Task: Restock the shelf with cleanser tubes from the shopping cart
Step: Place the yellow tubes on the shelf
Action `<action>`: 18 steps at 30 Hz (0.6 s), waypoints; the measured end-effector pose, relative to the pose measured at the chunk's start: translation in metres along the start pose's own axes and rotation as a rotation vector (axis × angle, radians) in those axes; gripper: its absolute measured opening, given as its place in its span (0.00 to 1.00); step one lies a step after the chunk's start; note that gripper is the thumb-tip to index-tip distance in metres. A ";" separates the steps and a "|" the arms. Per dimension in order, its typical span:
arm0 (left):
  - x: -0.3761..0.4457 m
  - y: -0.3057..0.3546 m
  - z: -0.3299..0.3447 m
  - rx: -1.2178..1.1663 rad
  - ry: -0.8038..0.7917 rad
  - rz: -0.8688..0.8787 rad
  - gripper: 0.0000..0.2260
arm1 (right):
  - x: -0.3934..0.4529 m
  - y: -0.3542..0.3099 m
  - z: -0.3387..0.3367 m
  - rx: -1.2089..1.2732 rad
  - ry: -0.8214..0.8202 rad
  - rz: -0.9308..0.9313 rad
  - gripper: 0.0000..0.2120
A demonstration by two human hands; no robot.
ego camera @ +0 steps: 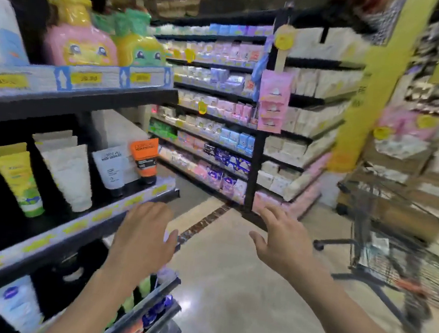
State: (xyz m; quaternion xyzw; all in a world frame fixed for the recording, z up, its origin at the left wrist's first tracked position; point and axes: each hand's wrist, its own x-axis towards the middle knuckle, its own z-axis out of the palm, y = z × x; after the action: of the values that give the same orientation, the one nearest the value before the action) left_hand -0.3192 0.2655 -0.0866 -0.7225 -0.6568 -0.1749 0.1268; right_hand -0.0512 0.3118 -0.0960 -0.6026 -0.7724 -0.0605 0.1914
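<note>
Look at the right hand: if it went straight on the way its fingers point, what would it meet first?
Probably the black end post of the far shelving; the right hand points up-aisle, and depth is unclear.

The store is bright, but the picture is very blurry, most on the right. The floor [226,297] shines. The edges bend and look dark.

You stand in supermarket toiletries aisle: black shelving [84,103] with yellow price tags [85,78], cleanser tubes [70,175], packaged goods rows [211,127], wire shopping cart [393,255] on tiled floor [240,290].
</note>
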 end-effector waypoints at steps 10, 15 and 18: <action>0.106 0.252 0.079 -0.095 0.006 0.319 0.19 | -0.034 0.251 -0.030 -0.037 -0.007 0.213 0.26; 0.144 0.372 0.112 -0.160 -0.005 0.455 0.21 | -0.061 0.358 -0.047 -0.020 0.052 0.312 0.22; 0.163 0.428 0.133 -0.173 -0.036 0.525 0.22 | -0.076 0.408 -0.052 -0.035 0.082 0.382 0.21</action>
State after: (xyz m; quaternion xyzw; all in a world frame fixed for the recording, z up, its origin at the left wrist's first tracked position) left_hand 0.1301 0.4229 -0.1192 -0.8790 -0.4321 -0.1785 0.0938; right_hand 0.3652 0.3352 -0.1319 -0.7386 -0.6342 -0.0612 0.2202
